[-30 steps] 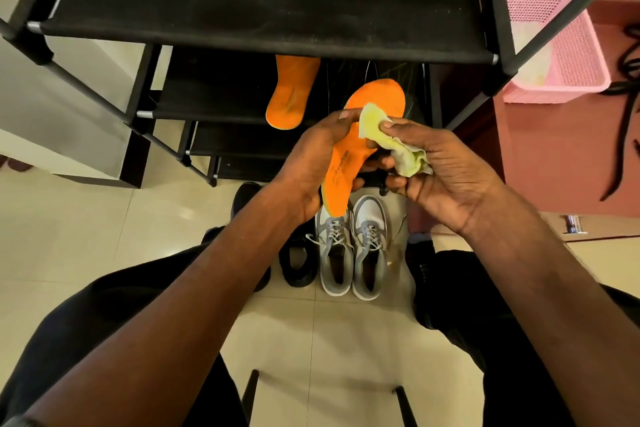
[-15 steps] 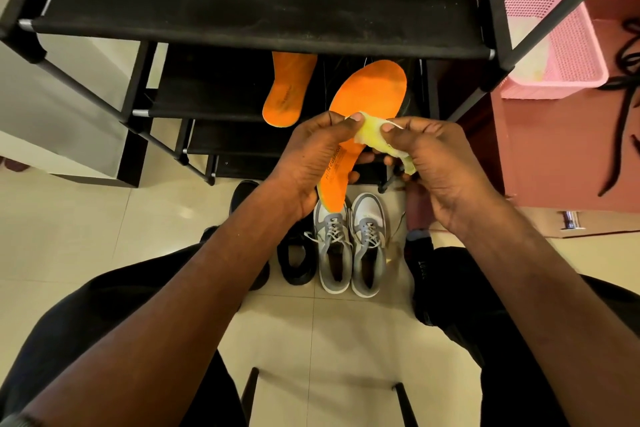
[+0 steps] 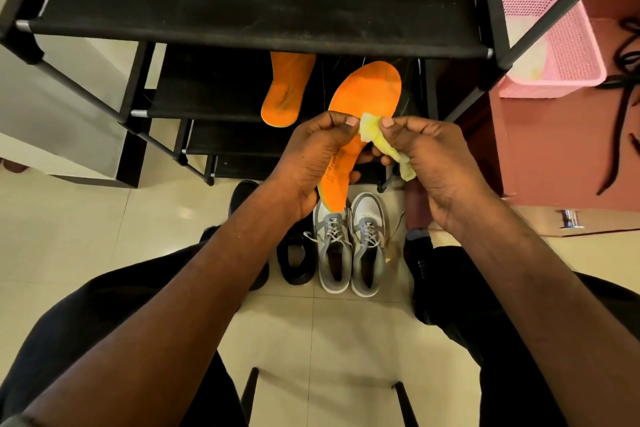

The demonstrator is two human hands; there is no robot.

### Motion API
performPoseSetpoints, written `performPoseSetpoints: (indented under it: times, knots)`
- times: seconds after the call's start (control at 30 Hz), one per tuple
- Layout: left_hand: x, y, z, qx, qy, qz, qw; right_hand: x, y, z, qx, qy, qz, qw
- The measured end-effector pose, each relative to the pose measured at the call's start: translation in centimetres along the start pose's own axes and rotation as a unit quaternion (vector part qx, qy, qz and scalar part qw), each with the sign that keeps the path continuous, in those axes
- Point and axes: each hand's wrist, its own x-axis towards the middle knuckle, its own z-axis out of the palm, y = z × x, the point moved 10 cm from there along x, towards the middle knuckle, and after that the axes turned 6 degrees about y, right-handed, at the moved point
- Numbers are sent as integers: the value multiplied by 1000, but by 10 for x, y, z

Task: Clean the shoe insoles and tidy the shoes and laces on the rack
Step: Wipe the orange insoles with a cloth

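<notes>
insole in hand: orange insole (image 3: 363,97) held upright in front of me, long axis running from heel low near my left palm to toe up and slightly right, toe overlapping the rack's second shelf edge in view
left hand: my left hand (image 3: 308,163) wraps the insole's waist, fingers curled shut round it, thumb tip on the cloth corner
right hand: my right hand (image 3: 433,163) pinches the yellow cloth (image 3: 375,135) between thumb and fingers, closed on it, just right of the insole
key relation: cloth touches the insole's right edge at mid-length; unwiped toe area lies up and away from my right fingers, so I judge the next wipe goes upward along the axis
nearer hand: right, for the wiping
other insole: second orange insole (image 3: 285,94) lies on the rack (image 3: 242,35) second shelf, heel hanging over its front edge
floor: grey sneakers (image 3: 349,246) paired below my hands, black shoes (image 3: 294,260) left of them
room: pink basket (image 3: 550,38) right of rack, black laces (image 3: 620,114) beyond it
</notes>
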Motion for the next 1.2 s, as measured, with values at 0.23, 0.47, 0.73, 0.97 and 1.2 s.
performPoseSetpoints:
  times: [0.23,0.47,0.73,0.97,1.2]
  knots:
    - [2,2,-1,41,22,37,998,0,-3,-4,-12,30,-33,999]
    - [1,7,-1,45,10,19,999,0,-11,-6,-52,53,-73,995]
    - [-1,14,-4,92,26,73,993,-3,-11,5,-45,-11,-55,997]
    - [-2,22,-4,126,40,123,984,1,3,2,-22,-5,6,1000]
    - [-2,12,-2,94,29,61,993,-2,4,8,-3,-41,34,999]
